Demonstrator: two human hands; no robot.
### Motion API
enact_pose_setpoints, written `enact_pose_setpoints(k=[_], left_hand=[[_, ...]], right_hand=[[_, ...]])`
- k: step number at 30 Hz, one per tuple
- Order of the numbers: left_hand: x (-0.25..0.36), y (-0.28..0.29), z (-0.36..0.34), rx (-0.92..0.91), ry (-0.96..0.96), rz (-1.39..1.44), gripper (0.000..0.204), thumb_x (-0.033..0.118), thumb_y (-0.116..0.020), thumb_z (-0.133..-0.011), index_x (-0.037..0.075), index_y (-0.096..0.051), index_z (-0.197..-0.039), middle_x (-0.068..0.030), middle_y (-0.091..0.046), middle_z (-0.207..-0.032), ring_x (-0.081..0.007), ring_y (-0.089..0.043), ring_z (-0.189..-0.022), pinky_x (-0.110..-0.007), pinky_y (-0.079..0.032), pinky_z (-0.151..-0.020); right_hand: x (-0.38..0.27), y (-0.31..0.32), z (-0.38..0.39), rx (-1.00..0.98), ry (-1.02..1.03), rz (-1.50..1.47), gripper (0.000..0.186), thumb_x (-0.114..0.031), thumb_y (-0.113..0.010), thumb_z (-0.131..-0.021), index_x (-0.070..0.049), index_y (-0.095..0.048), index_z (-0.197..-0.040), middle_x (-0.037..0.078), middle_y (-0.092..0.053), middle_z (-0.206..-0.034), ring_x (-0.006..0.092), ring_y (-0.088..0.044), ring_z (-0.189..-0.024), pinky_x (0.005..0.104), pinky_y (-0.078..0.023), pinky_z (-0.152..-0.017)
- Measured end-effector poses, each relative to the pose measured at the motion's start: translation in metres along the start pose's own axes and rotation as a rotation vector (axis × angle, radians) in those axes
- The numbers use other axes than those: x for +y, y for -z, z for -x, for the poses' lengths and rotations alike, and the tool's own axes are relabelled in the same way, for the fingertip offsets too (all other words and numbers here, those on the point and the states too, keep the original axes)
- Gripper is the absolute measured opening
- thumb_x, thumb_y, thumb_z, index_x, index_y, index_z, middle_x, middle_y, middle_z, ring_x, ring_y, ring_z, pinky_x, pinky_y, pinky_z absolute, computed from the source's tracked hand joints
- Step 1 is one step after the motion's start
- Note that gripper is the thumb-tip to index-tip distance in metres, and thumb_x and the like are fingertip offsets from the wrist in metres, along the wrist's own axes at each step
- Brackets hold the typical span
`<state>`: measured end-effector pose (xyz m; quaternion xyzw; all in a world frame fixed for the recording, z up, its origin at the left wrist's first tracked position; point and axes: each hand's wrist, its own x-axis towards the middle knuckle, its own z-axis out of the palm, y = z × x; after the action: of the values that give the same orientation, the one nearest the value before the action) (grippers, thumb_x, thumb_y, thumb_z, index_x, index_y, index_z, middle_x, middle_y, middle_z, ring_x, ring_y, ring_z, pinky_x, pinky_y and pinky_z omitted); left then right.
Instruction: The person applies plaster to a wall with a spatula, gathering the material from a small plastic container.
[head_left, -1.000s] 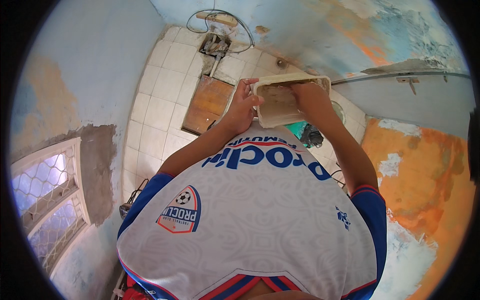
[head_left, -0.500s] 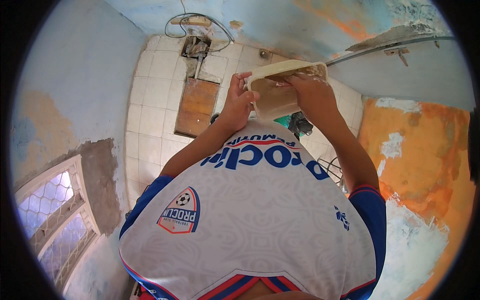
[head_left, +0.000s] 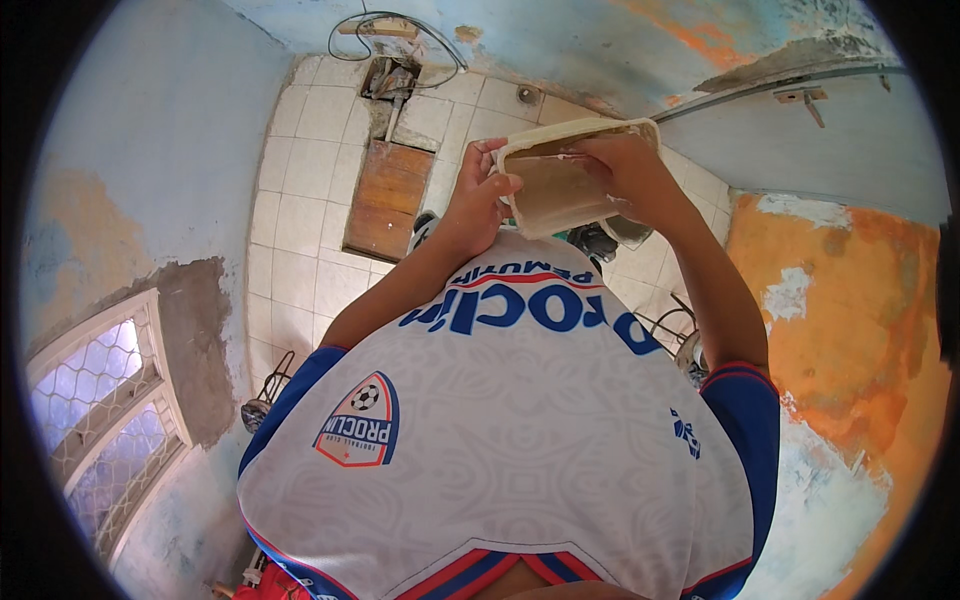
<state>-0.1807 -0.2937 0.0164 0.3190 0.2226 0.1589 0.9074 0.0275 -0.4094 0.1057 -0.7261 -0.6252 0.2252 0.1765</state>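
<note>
A cream, roughly rectangular plastic tub [head_left: 560, 205] is held tilted in front of my chest, its opening facing me. Pale residue coats its inside and rim. My left hand [head_left: 482, 195] is closed on the tub's left side, with the thumb over the rim and whitish smears on the fingers. Over the right part of the opening, my right hand [head_left: 635, 178] reaches in with curled fingers. A thin pale edge shows by its fingertips, but the tub and hand hide what it grips.
Below lies a white tiled floor [head_left: 290, 160] with a brown wooden panel [head_left: 388, 200] and a broken opening with a pipe [head_left: 392, 80]. A looped black cable [head_left: 440, 50] hangs at the far wall. Left is a window with a wire grille [head_left: 105, 365]; right, a patchy orange wall [head_left: 850, 290].
My right hand has shifted slightly right along the tub's opening. The left hand keeps its hold on the rim. The view has shifted a little, showing more things near the floor.
</note>
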Motion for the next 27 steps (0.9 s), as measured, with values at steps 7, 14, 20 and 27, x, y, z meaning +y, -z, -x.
enact_pose_setpoints(k=[7, 14, 20, 27], left_hand=[[-0.023, 0.002, -0.001, 0.0, -0.041, 0.08, 0.06, 0.011, -0.056, -0.084, 0.01, -0.032, -0.139, -0.0138, -0.043, -0.139, -0.0269, -0.05, -0.125, -0.045, -0.054, -0.094], [-0.02, -0.013, -0.001, 0.039, -0.028, 0.099, 0.059, 0.012, -0.057, -0.085, 0.01, -0.033, -0.139, -0.013, -0.044, -0.138, -0.0261, -0.05, -0.124, -0.044, -0.053, -0.093], [-0.024, -0.008, -0.006, 0.083, -0.078, -0.015, 0.061, 0.011, -0.058, -0.084, 0.011, -0.033, -0.139, -0.0123, -0.045, -0.135, -0.0256, -0.051, -0.12, -0.046, -0.053, -0.092], [-0.022, -0.018, -0.006, 0.08, -0.049, -0.02, 0.06, 0.011, -0.059, -0.085, 0.011, -0.033, -0.139, -0.0137, -0.047, -0.132, -0.0253, -0.053, -0.119, -0.044, -0.055, -0.091]], right_hand=[[0.026, -0.009, 0.001, -0.144, -0.071, -0.029, 0.028, -0.007, -0.059, -0.093, -0.005, -0.068, -0.119, 0.019, -0.07, -0.107, 0.035, -0.067, -0.098, 0.0394, -0.051, -0.087], [0.014, -0.004, 0.006, -0.018, -0.081, 0.053, 0.029, -0.005, -0.058, -0.091, -0.005, -0.069, -0.118, 0.02, -0.071, -0.103, 0.0371, -0.068, -0.094, 0.0423, -0.053, -0.083], [0.026, -0.022, 0.015, -0.023, -0.028, 0.146, 0.024, -0.001, -0.055, -0.086, -0.004, -0.072, -0.104, 0.021, -0.07, -0.093, 0.0376, -0.067, -0.095, 0.0459, -0.054, -0.085], [0.017, -0.011, 0.013, 0.032, -0.124, 0.325, 0.021, -0.003, -0.06, -0.084, -0.007, -0.073, -0.102, 0.018, -0.072, -0.094, 0.0332, -0.069, -0.097, 0.043, -0.056, -0.083]])
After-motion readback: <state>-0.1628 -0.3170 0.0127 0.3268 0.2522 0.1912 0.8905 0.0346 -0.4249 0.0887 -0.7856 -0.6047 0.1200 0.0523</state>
